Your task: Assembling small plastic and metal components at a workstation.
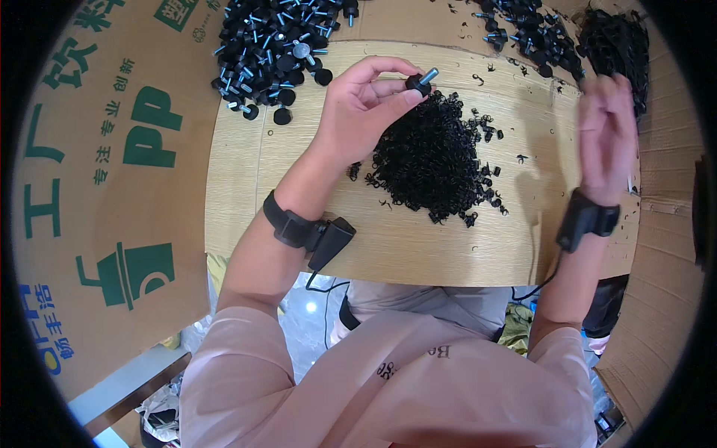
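My left hand (357,112) is raised over the table, its thumb and fingers pinching a black-headed screw (420,81). The screw's silver threaded shank points up and to the right. Just beneath and to the right of that hand lies a heap of small black plastic clip-like pieces (433,164). At the far right, my right hand (606,134) is smeared by motion. It is nearest to a tangled black pile (616,48), and I cannot make out its fingers or anything in them.
Many black-headed screws (272,56) are heaped at the far left, with a smaller group (529,33) at the far right. Loose black bits dot the wooden tabletop (299,224). Cardboard walls (112,194) rise on both sides. Straps with cabled black devices (332,243) circle both forearms.
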Demonstrator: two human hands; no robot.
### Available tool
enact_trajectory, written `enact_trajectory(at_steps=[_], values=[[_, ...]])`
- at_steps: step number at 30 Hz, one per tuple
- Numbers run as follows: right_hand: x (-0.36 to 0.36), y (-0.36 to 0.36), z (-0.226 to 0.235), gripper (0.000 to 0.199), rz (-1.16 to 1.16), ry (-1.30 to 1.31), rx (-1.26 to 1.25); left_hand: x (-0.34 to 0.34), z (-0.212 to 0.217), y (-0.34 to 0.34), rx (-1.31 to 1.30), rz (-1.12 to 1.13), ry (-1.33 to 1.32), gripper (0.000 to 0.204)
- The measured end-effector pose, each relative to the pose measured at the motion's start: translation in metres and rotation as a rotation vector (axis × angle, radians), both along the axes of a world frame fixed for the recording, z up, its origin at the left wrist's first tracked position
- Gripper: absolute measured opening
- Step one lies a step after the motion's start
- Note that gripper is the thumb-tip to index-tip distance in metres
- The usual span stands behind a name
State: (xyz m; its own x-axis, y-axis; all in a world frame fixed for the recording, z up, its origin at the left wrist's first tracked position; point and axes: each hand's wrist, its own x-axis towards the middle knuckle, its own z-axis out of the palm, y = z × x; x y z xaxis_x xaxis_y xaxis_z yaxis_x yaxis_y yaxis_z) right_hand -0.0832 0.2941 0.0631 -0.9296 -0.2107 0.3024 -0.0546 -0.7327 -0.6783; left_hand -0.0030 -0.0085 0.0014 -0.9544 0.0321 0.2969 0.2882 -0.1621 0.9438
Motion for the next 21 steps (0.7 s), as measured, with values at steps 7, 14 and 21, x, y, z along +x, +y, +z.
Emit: enact_trajectory(at_steps=[7, 14, 21], values=[[0.052, -0.1, -0.04, 0.029, 0.045, 0.18, 0.851, 0.001, 0.0, 0.013, 0.025, -0.033, 0.047, 0.033], [0.061, -0.103, -0.045, 0.016, -0.024, -0.051, 0.864, 0.004, 0.0, 0.016, -0.158, 0.02, 0.146, 0.031], [0.067, -0.103, -0.05, 0.011, -0.031, -0.117, 0.779, 0.007, 0.003, 0.015, -0.323, 0.044, 0.192, 0.027]])
